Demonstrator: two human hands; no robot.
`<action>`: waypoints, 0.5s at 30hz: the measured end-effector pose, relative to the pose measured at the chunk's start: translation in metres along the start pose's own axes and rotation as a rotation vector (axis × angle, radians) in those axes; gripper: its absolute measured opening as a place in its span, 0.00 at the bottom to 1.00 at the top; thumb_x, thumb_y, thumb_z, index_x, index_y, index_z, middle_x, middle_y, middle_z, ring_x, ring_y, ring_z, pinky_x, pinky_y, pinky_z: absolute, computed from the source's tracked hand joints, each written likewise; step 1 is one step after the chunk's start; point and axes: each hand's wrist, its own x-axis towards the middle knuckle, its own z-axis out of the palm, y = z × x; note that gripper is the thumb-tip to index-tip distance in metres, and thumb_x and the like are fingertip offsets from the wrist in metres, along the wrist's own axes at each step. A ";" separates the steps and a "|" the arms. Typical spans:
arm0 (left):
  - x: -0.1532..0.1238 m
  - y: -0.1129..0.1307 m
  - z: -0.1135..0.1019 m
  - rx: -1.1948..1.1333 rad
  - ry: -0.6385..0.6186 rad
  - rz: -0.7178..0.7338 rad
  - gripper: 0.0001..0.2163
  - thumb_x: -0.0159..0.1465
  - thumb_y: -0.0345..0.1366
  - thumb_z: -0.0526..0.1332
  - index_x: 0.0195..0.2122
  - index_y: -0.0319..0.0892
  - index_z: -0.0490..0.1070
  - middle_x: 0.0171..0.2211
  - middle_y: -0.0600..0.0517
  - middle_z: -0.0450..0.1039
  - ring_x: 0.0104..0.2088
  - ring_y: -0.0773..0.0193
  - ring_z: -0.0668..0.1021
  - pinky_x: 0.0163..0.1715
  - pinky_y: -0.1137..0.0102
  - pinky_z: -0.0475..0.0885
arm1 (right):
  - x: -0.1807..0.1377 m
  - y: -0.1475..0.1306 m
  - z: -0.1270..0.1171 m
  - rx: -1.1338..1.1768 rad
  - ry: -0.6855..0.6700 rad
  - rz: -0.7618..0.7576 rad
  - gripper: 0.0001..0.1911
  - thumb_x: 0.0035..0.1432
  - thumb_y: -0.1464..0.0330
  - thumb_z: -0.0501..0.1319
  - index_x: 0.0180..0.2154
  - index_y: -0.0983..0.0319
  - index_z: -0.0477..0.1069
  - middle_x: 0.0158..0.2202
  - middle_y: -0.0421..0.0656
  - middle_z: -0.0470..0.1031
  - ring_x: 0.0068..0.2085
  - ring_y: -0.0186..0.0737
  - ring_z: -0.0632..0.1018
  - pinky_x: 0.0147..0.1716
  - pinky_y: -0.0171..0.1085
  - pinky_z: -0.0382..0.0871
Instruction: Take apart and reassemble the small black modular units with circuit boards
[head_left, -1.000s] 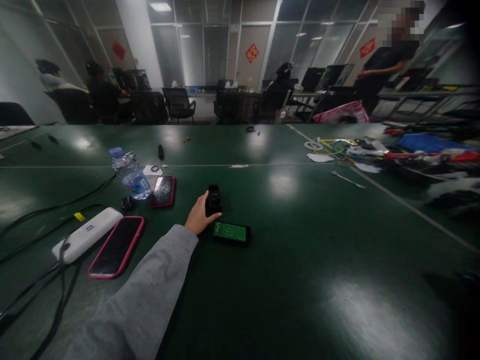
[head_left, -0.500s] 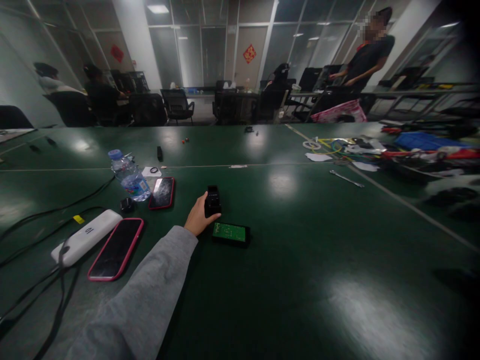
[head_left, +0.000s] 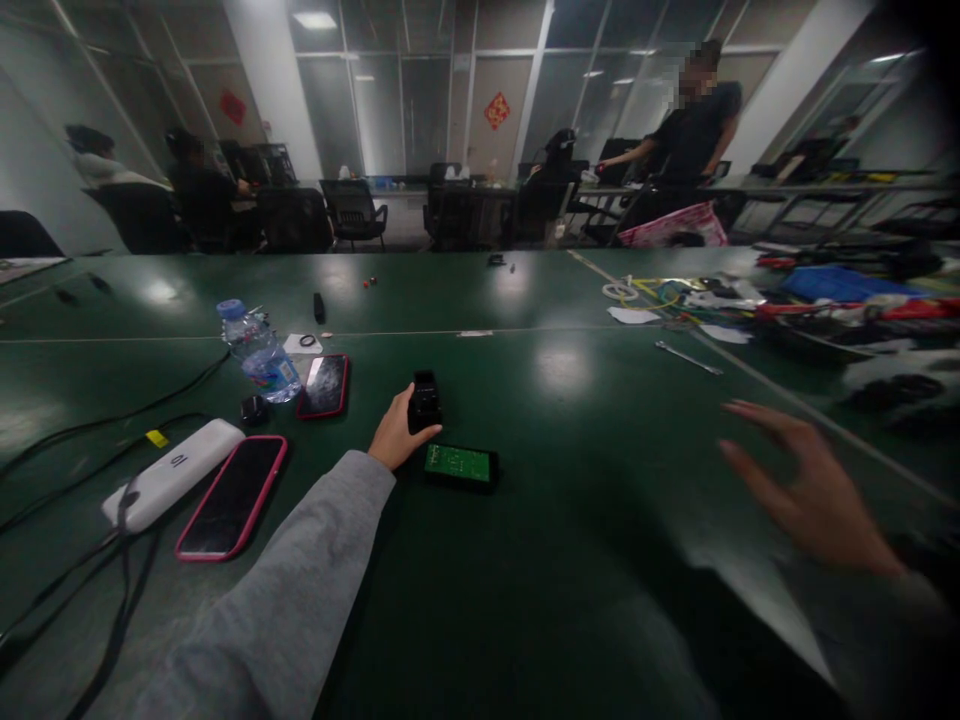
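My left hand [head_left: 395, 436], in a grey sleeve, reaches across the green table [head_left: 585, 480] and grips a small black device [head_left: 424, 403] standing on it. Just right of that hand lies a black tray holding a green circuit board [head_left: 459, 465]. My right hand [head_left: 806, 488] is in the air at the right, fingers spread and holding nothing, somewhat blurred by motion.
Left of the hand lie two pink-cased phones [head_left: 233, 494] [head_left: 325, 385], a white power bank [head_left: 172, 472], a water bottle [head_left: 259, 352] and black cables [head_left: 97, 420]. A wrench [head_left: 688, 358] and cluttered wires and parts [head_left: 787, 300] lie at the right. A person [head_left: 686, 130] stands beyond the table; others sit at the back left.
My right hand has come into view at the right. The standing person has walked leftward. My left hand stays on the black device.
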 end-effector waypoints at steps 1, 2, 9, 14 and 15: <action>0.000 0.000 0.000 -0.004 0.004 0.002 0.41 0.55 0.50 0.65 0.64 0.42 0.48 0.61 0.38 0.57 0.61 0.46 0.63 0.59 0.48 0.58 | 0.008 -0.014 0.018 0.062 -0.069 -0.075 0.27 0.60 0.47 0.55 0.56 0.52 0.65 0.55 0.57 0.65 0.57 0.51 0.67 0.56 0.52 0.59; 0.000 0.001 -0.001 -0.008 0.011 0.006 0.40 0.55 0.50 0.65 0.64 0.42 0.49 0.60 0.38 0.57 0.61 0.46 0.63 0.60 0.49 0.58 | 0.016 -0.030 0.041 0.125 -0.126 -0.120 0.25 0.62 0.49 0.54 0.56 0.53 0.64 0.55 0.54 0.65 0.57 0.50 0.67 0.57 0.52 0.60; -0.002 0.015 -0.005 -0.163 0.044 0.041 0.26 0.64 0.47 0.56 0.61 0.42 0.58 0.59 0.42 0.63 0.55 0.54 0.71 0.56 0.55 0.66 | 0.042 -0.137 0.203 0.313 -0.376 -0.224 0.26 0.62 0.57 0.56 0.58 0.60 0.59 0.54 0.51 0.63 0.53 0.47 0.69 0.54 0.49 0.66; -0.002 0.027 -0.011 -0.217 0.002 0.117 0.17 0.68 0.44 0.50 0.50 0.43 0.71 0.55 0.48 0.70 0.57 0.58 0.70 0.59 0.57 0.63 | 0.041 -0.154 0.248 0.151 -0.485 -0.094 0.33 0.57 0.57 0.63 0.59 0.64 0.57 0.51 0.55 0.64 0.51 0.52 0.71 0.49 0.50 0.69; -0.003 0.028 -0.012 -0.216 -0.001 0.124 0.17 0.68 0.44 0.50 0.48 0.43 0.72 0.54 0.48 0.71 0.56 0.58 0.71 0.59 0.57 0.64 | 0.041 -0.154 0.250 0.122 -0.513 -0.068 0.32 0.57 0.59 0.63 0.58 0.65 0.58 0.50 0.55 0.65 0.50 0.51 0.72 0.48 0.49 0.69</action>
